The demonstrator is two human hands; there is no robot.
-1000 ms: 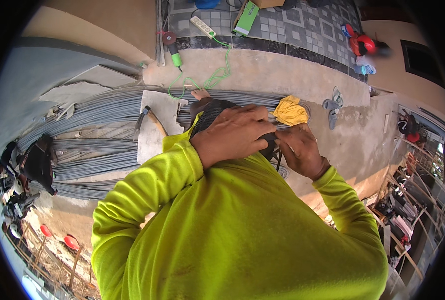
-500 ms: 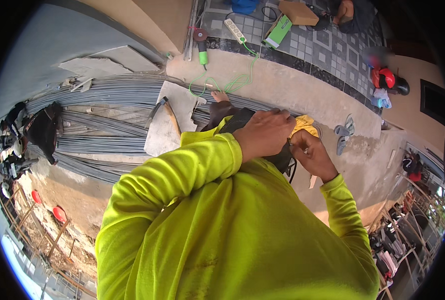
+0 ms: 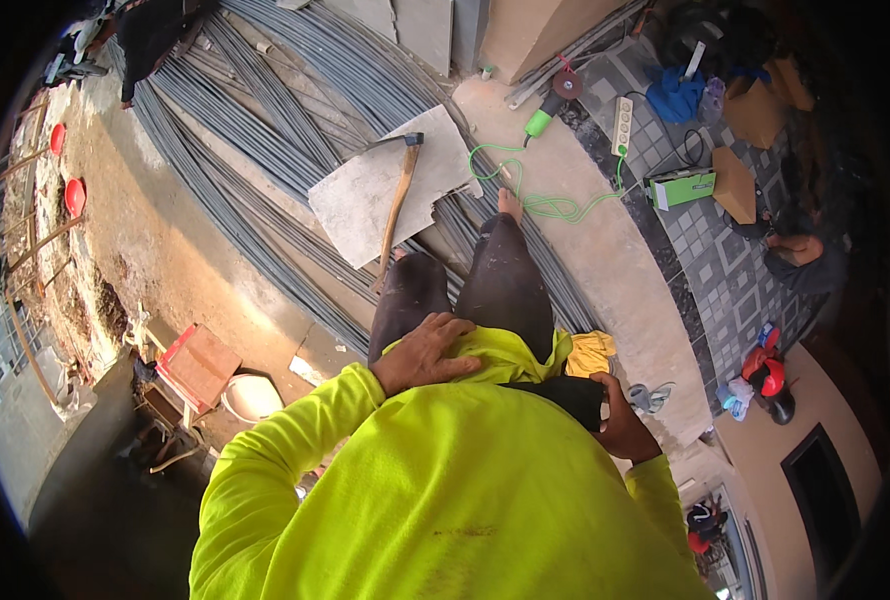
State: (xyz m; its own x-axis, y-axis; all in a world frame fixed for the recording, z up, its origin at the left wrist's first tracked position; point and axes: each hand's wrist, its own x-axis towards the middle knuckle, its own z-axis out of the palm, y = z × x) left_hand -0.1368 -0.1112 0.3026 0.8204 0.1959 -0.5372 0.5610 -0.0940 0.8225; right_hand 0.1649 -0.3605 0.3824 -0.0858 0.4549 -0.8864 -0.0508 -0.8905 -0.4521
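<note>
My left hand (image 3: 427, 357) lies on the hem of my yellow-green shirt (image 3: 435, 470) over my lap, its fingers loosely spread. At my right hip, my right hand (image 3: 622, 420) is closed around the end of a black pouch-like item (image 3: 557, 398) at my waist; its far side is hidden by the shirt. A bunched yellow cloth (image 3: 591, 354) sits just beyond that hand. Past my knees, a hatchet-like tool with a wooden handle (image 3: 397, 205) rests on a pale broken board (image 3: 350, 215).
Long steel bars (image 3: 235, 130) run beneath the board. Ahead right are an angle grinder (image 3: 539, 122), green cable (image 3: 555, 206), power strip (image 3: 622, 125) and green box (image 3: 682, 187). Another person (image 3: 800, 250) sits at right. Slippers (image 3: 650, 398) lie near my right hand; a white bucket (image 3: 252, 397) stands left.
Both hands were together at the yellow cloth; now they are apart. The left has moved back left onto the shirt, the right down to the black item. My view has turned.
</note>
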